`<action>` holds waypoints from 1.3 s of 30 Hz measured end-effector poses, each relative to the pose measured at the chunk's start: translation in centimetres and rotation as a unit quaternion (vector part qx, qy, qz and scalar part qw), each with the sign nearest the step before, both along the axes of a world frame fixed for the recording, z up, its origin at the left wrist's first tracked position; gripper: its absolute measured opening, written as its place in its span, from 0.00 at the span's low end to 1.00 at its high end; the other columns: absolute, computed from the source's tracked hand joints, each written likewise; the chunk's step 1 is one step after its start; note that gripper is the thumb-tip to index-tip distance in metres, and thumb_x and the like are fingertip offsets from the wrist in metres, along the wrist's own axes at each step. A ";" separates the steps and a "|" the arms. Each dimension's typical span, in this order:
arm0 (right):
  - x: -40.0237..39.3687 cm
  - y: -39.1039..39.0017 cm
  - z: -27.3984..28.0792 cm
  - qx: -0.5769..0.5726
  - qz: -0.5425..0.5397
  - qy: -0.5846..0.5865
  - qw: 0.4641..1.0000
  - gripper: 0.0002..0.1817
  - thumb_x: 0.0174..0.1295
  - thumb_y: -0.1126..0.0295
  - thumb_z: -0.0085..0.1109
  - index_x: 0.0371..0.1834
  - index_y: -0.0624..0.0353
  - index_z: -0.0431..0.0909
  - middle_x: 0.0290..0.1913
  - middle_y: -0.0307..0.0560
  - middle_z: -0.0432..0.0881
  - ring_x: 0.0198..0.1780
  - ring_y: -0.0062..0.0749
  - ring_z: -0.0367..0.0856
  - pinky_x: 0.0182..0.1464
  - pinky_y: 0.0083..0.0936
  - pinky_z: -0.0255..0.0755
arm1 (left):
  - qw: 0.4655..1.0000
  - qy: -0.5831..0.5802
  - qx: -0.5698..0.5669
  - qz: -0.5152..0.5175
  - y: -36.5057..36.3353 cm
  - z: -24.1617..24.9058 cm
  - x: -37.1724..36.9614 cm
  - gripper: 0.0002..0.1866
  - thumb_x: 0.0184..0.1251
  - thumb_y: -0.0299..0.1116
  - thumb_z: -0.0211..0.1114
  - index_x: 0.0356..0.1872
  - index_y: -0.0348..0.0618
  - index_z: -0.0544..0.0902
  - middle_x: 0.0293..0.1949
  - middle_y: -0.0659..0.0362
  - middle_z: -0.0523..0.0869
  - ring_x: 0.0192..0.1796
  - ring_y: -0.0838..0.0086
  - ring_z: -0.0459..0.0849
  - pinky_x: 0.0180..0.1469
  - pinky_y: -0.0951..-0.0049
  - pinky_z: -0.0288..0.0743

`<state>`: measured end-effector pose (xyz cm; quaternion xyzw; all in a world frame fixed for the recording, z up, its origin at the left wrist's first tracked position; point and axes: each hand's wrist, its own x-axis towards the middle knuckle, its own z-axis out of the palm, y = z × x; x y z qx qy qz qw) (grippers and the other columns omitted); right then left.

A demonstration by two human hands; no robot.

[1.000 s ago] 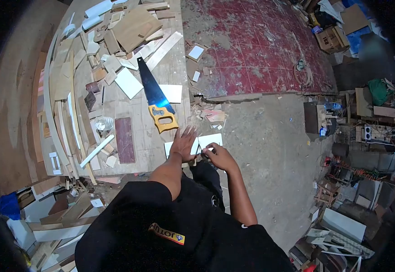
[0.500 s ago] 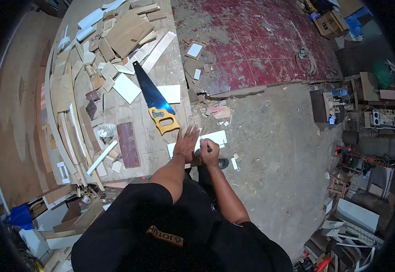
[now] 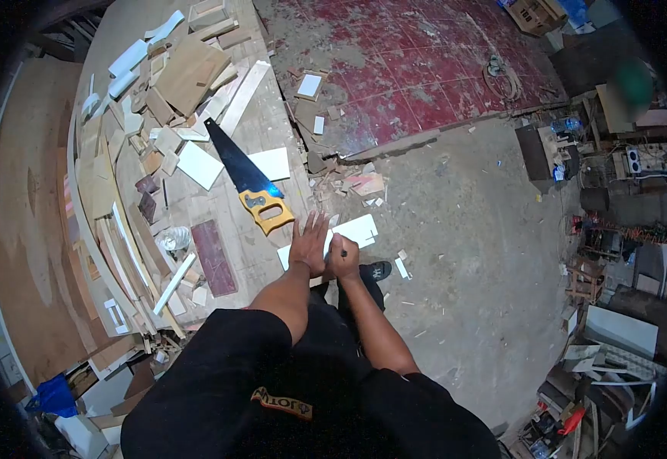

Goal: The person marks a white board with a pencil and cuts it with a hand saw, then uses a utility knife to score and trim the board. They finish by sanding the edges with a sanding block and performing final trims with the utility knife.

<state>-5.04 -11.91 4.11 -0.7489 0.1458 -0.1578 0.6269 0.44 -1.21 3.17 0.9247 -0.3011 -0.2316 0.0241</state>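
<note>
My left hand (image 3: 310,246) lies flat on a white board (image 3: 362,228), fingers spread and pointing away from me. The board sticks out past the table's edge. Beside it, my right hand (image 3: 343,258) is closed in a fist round a slim tool whose dark end (image 3: 344,253) shows at the top of the fist. The rest of that tool is hidden. A handsaw (image 3: 245,176) with a yellow handle rests on the table just beyond my left hand, apart from it. One more white piece (image 3: 271,164) lies partly under the saw blade.
Wood offcuts (image 3: 188,76) are heaped at the far end of the wooden table (image 3: 261,252). A dark red strip (image 3: 213,258) and a clear plastic cup (image 3: 173,239) lie to the left. Scraps litter the concrete floor (image 3: 456,229) near a raised red tiled platform (image 3: 425,76).
The view has shifted a little, so the table and saw appear farther left. My right fist has moved slightly back towards me along the board. The left hand stays pressed on it.
</note>
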 end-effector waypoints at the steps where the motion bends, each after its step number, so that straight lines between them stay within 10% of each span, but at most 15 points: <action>1: 0.2 0.0 -0.6 -0.005 -0.007 -0.006 1.000 0.25 0.80 0.65 0.46 0.20 0.65 0.69 0.16 0.43 0.67 0.21 0.24 0.64 0.26 0.33 0.62 | 0.999 0.045 -0.003 0.010 -0.2 2.4 0.4 0.55 0.56 0.49 0.69 0.83 0.45 0.50 0.85 0.55 0.48 0.87 0.60 0.41 0.84 0.42 0.33; 16: 2.7 0.0 3.6 0.004 -0.006 0.048 0.999 0.18 0.77 0.70 0.48 0.27 0.69 0.73 0.20 0.51 0.72 0.24 0.29 0.70 0.30 0.35 0.67 | 0.994 -0.105 0.004 -0.038 1.0 -4.4 -0.7 0.53 0.58 0.52 0.66 0.83 0.49 0.52 0.86 0.56 0.45 0.87 0.60 0.39 0.84 0.41 0.29; 23: 1.8 -0.5 0.5 0.030 0.032 0.053 0.998 0.23 0.80 0.65 0.46 0.25 0.66 0.72 0.19 0.46 0.71 0.24 0.26 0.69 0.29 0.32 0.65 | 0.998 0.054 0.035 -0.016 -0.3 3.5 0.6 0.48 0.63 0.47 0.63 0.83 0.44 0.53 0.85 0.56 0.48 0.87 0.59 0.41 0.84 0.42 0.31; 28: 0.4 -0.1 2.2 -0.008 -0.026 0.023 0.999 0.20 0.78 0.67 0.50 0.29 0.73 0.73 0.21 0.61 0.72 0.23 0.33 0.69 0.29 0.36 0.67 | 0.997 -0.003 0.063 -0.047 -0.1 -0.2 0.1 0.50 0.60 0.50 0.63 0.83 0.44 0.53 0.85 0.55 0.48 0.87 0.59 0.42 0.83 0.41 0.32; 29: 0.2 0.0 1.2 -0.009 -0.024 0.027 0.999 0.22 0.79 0.64 0.48 0.26 0.68 0.73 0.19 0.46 0.73 0.26 0.23 0.70 0.30 0.34 0.67 | 0.999 -0.010 0.028 -0.028 0.1 -0.4 -0.1 0.50 0.61 0.50 0.63 0.83 0.44 0.53 0.85 0.55 0.48 0.87 0.60 0.42 0.83 0.41 0.31; 39: 0.5 0.2 -0.8 -0.051 0.018 -0.001 0.999 0.17 0.76 0.69 0.50 0.28 0.69 0.74 0.22 0.52 0.74 0.26 0.28 0.73 0.32 0.33 0.69 | 0.996 -0.013 0.072 -0.047 0.3 0.7 0.2 0.58 0.54 0.58 0.68 0.83 0.43 0.51 0.85 0.54 0.48 0.87 0.58 0.40 0.83 0.41 0.33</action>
